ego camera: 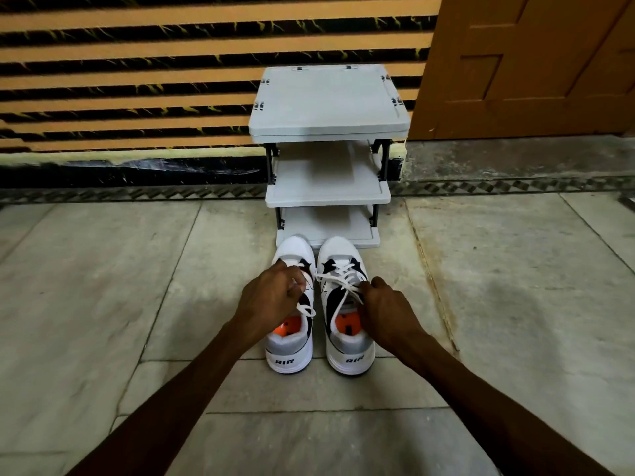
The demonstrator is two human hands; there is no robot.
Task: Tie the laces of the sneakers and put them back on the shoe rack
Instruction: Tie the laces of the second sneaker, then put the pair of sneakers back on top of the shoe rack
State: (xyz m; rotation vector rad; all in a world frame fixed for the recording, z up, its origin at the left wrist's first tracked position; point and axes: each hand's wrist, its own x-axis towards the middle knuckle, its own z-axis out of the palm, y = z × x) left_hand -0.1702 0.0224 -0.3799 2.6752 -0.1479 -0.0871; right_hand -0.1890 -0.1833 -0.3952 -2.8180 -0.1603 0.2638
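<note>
Two white sneakers with black panels and orange insoles stand side by side on the floor, heels toward me. My left hand (pixel 271 297) hovers over the left sneaker (pixel 292 250), fingers pinched on a white lace end. At the tongue of the right sneaker (pixel 338 250), my right hand (pixel 385 310) is pinched on another strand of the white laces (pixel 343 274). The strands stretch taut between my hands across the right sneaker's eyelets. A loose lace loop (pixel 305 309) lies on the left sneaker. The grey three-shelf shoe rack (pixel 328 101) stands just beyond the toes, with nothing on its shelves.
The rack backs against a wall with orange and black stripes (pixel 137 80). A brown wooden door (pixel 532 63) is at the right, with a raised stone step (pixel 515 159) below it. Pale stone floor tiles (pixel 103 286) spread to both sides of the sneakers.
</note>
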